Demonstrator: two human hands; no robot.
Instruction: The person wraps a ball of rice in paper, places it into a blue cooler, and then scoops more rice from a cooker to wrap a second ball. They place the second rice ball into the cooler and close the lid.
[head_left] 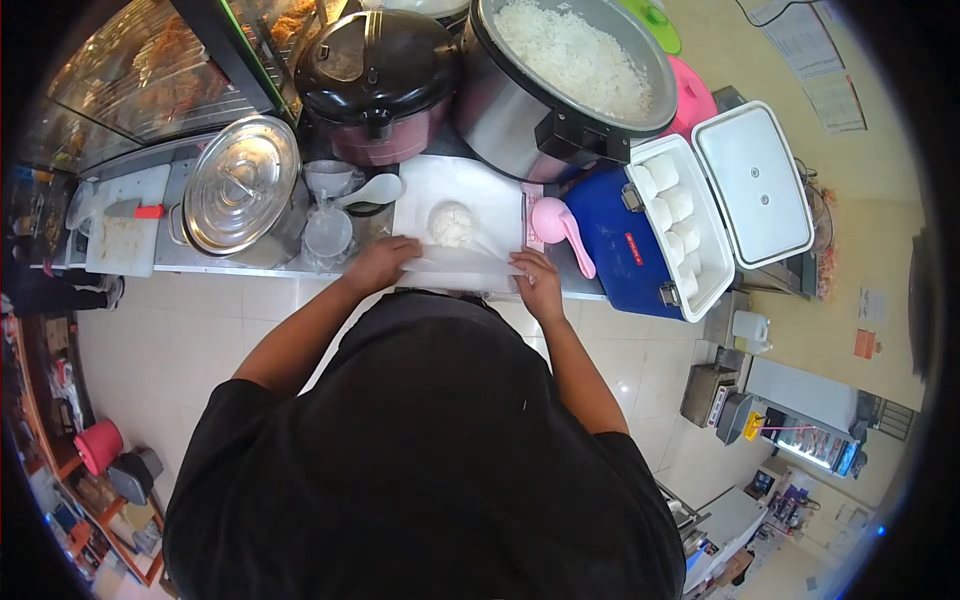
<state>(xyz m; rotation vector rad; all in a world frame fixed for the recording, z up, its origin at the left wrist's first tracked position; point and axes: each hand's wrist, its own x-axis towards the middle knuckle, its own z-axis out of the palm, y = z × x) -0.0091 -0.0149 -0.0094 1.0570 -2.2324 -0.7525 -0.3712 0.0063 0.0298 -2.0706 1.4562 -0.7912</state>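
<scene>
A rounded mound of white rice (452, 222) lies on a stack of white wrapping paper (424, 178) at the counter's front edge. The near edge of the top sheet is lifted and bent toward the rice. My left hand (383, 263) pinches this sheet at its left corner. At its right corner, my right hand (540, 285) grips the same sheet between thumb and fingers. A pink scoop (549, 220) rests just beyond my right hand, its handle pointing toward me. Past my left hand lies a white ladle-like spoon (382, 189) beside a small bowl (333, 178).
A large open rice cooker (570, 60) full of rice and a closed black-lidded cooker (378, 75) stand behind the paper. On the right is an open blue cooler (620, 240) holding several white wrapped packs. Leftward are a lidded steel pot (243, 185) and a knife (130, 210) on a cutting board (125, 240).
</scene>
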